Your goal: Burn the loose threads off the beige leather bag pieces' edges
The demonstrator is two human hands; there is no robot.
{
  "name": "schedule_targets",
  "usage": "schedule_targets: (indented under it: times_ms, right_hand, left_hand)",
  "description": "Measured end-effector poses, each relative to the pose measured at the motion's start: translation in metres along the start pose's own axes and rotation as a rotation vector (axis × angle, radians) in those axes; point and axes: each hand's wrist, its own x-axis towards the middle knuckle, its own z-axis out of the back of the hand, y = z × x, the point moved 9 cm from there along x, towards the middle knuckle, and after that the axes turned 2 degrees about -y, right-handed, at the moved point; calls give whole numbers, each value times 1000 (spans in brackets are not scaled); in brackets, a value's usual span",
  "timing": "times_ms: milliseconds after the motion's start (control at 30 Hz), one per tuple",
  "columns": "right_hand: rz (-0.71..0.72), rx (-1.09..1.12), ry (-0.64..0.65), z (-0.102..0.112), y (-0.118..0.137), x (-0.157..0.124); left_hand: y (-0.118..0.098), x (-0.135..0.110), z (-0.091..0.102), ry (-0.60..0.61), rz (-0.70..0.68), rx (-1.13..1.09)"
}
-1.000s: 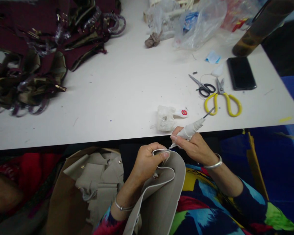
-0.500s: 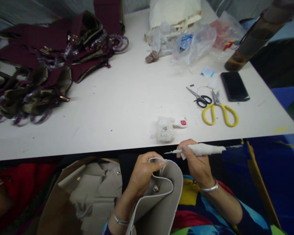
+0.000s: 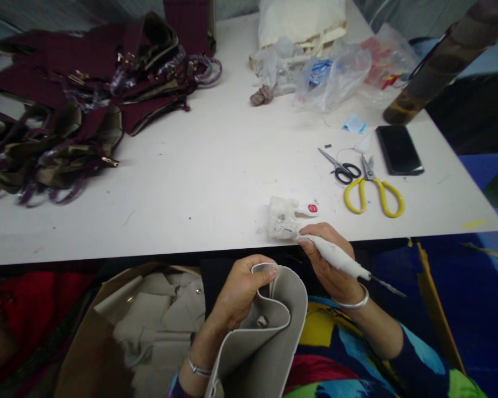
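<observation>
In the head view, the left hand (image 3: 241, 288) pinches the folded rim of a beige piece (image 3: 292, 301) hanging below it; the right hand (image 3: 327, 276), just beside, grips a white-wrapped tool (image 3: 338, 257), tip at the pale block (image 3: 276, 213) on the worktop (image 3: 207, 171).

From my remote feed, I see bags (image 3: 102, 63) on the table's (image 3: 203, 166) left, two scissors (image 3: 369, 174) on its right, the phone (image 3: 399, 150) right of them, the bottle (image 3: 440, 63) behind it, the block (image 3: 279, 211) near the front edge.
</observation>
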Motion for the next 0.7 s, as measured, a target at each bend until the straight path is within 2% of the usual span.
schedule_targets:
  times_ms: [167,333,433,533,700]
  right_hand:
    - [228,-267,124,-17,18,5]
    - [252,-385,126,-19,26,11]
    - [195,-369,141,-20,22,17]
    - [55,-194,135,-18,10,22]
    - [-201,177,-78,5,-12,10]
  left_hand:
    - [-5,-1,-2,-3,-70,13]
    - [-2,0,-1,13,-76,16]
    - [-3,-2,-1,19,-67,48]
    - [-4,-3,-1,14,-67,75]
    - [-3,-2,-3,36,-59,67]
